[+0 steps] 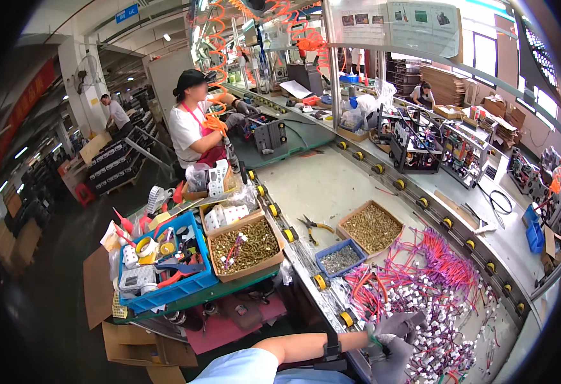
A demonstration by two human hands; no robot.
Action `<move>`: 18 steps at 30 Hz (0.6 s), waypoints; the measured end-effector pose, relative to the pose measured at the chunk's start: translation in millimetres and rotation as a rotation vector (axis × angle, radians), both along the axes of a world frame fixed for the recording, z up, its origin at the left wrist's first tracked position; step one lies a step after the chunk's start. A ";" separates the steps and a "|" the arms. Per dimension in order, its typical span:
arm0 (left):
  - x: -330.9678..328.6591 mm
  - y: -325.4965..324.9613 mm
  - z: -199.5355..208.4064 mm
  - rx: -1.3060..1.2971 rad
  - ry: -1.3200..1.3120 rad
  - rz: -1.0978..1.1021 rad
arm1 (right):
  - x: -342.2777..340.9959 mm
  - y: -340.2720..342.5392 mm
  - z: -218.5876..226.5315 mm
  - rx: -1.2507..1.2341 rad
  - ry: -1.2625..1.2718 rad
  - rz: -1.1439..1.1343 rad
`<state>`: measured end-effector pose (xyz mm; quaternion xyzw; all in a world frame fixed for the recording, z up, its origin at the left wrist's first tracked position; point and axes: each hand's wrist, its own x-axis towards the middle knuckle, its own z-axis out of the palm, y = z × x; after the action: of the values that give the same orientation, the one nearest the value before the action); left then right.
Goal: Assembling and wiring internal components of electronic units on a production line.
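Both my hands, in grey gloves, are close together at the near side of a pile of red and purple wire leads with white connectors [440,320]. My left hand [399,325], at the end of a bare forearm with a black wristband [332,346], has its fingers bent over the pile's edge. My right hand [392,363] is just below it, fingers curled in. What either hand holds is hidden. Red-handled pliers [376,285] lie on the wires. Beyond are a blue tray of small silvery parts [340,258], a carton of brass-coloured fittings [371,227] and yellow-and-black pliers [314,228].
To the left, a blue crate of tools and tape [168,265] stands beside another carton of brass fittings [244,246]. Roller rails [280,224] flank the worktop. A co-worker [194,121] handles a black machine unit [268,134] farther up the line. Open machine units [415,141] stand at the right.
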<state>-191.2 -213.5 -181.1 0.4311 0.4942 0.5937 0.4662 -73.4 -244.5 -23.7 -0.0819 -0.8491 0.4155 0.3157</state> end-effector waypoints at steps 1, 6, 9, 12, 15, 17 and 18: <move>-4.7 1.5 1.6 0.015 0.074 0.024 | 1.7 -1.4 -0.4 -0.037 -0.009 0.012; -15.7 3.4 12.6 0.097 0.379 0.145 | 1.9 1.9 -18.9 -0.142 -0.044 0.098; -18.7 5.7 28.2 0.097 0.514 0.209 | -7.6 5.2 -46.4 -0.174 0.013 -0.105; -19.5 7.3 52.5 -0.144 -0.263 0.305 | -7.0 10.4 -71.4 -0.574 0.151 -0.124; -28.7 -6.3 73.3 -0.105 -0.955 0.332 | 4.8 17.9 -85.3 -0.821 0.132 -0.209; -32.0 -15.9 82.1 0.054 -1.202 0.276 | 11.8 21.7 -89.1 -0.858 0.068 -0.176; -31.8 -19.6 84.4 0.134 -1.248 0.211 | 11.7 20.8 -91.0 -0.890 0.044 -0.108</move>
<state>-222.9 -233.1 -96.7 -0.0187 0.1310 0.8056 0.5775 -61.6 -223.7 -114.7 -0.2451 -0.5752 0.7250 0.2888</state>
